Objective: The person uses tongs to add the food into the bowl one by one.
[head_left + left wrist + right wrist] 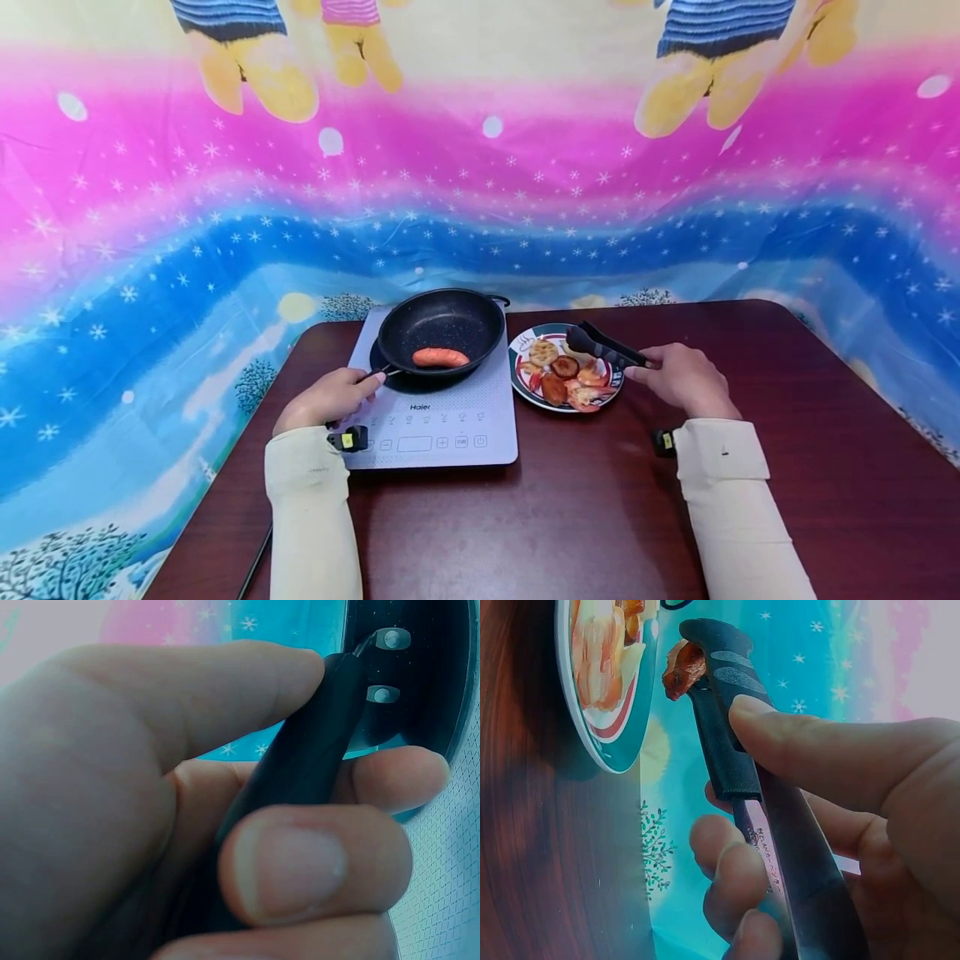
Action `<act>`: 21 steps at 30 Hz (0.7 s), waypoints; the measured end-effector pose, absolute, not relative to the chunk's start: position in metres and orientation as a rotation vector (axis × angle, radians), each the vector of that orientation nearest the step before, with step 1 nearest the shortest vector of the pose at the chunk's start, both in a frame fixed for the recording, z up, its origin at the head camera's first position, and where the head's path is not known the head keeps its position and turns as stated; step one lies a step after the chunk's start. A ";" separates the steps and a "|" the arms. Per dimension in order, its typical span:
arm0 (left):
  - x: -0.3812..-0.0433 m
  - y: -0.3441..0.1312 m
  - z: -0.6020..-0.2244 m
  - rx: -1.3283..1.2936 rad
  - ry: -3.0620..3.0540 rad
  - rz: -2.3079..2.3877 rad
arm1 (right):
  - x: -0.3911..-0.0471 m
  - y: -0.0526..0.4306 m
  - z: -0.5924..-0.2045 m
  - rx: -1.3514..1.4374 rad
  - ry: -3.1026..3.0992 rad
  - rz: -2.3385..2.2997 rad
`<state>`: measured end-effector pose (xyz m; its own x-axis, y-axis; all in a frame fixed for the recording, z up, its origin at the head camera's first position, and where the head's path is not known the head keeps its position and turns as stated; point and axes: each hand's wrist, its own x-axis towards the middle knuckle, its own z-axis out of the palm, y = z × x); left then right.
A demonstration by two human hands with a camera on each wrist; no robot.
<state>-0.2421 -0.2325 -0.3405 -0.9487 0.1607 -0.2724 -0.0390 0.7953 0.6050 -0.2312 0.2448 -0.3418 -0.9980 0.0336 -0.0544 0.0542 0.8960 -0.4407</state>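
Note:
My left hand (333,397) grips the black handle (300,765) of a frying pan (435,321). The pan tilts toward me over a white induction cooktop (450,433), and a red sausage (440,357) lies at its lower near side. In my right hand (686,379) are black-tipped tongs (600,343), held above the right part of a plate (551,406) of mixed food. The right wrist view shows a browned piece of food (684,671) at the tongs' tips. Shrimp (588,393) and a round slice (543,352) are among the food on the plate.
Everything stands on a dark reddish-brown table (525,525). A printed cloth (480,183) hangs close behind its far edge. At the lower left a black cord (255,562) runs off the table.

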 end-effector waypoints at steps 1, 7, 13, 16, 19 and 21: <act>-0.242 -0.232 -0.341 0.093 2.674 0.911 | -0.231 0.244 -0.342 0.067 3.017 -0.703; -0.242 -0.232 -0.340 0.097 2.680 0.905 | -0.230 0.237 -0.339 0.017 3.065 -0.732; -0.242 -0.233 -0.339 0.084 2.687 0.894 | -0.228 0.224 -0.332 -0.048 3.088 -0.797; -0.242 -0.232 -0.338 0.085 2.684 0.898 | -0.226 0.215 -0.329 -0.069 3.074 -0.843; -0.242 -0.232 -0.338 0.080 2.672 0.918 | -0.225 0.206 -0.326 -0.103 3.073 -0.875; -0.242 -0.232 -0.338 0.076 2.671 0.924 | -0.225 0.199 -0.325 -0.131 3.070 -0.900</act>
<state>-0.2419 -0.2318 -0.3383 -0.9496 0.1504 -0.2748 -0.0517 0.7900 0.6109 -0.2246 0.1987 -0.3247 -0.9949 -0.0614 0.0805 -0.0951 0.8387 -0.5362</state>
